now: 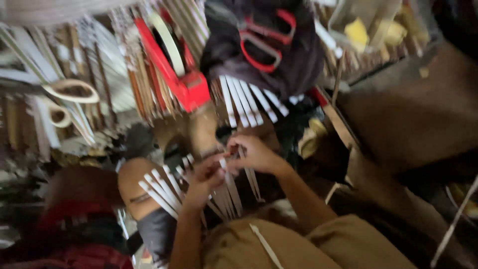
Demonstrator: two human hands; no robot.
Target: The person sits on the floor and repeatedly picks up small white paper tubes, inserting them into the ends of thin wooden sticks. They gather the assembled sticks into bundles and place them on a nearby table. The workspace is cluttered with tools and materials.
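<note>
l hand (203, 180) grip clenched on pale strips (226, 192) | r hand (255, 153) pinching same (blurry) | red scissors (264, 42) above

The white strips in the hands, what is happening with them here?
A person works with both hands on a bunch of thin white strips held over the lap. The left hand and right hand pinch the strips close together. More strips fan out above, beside red scissors on a dark cloth and a red tape dispenser. The picture is blurred.
</note>
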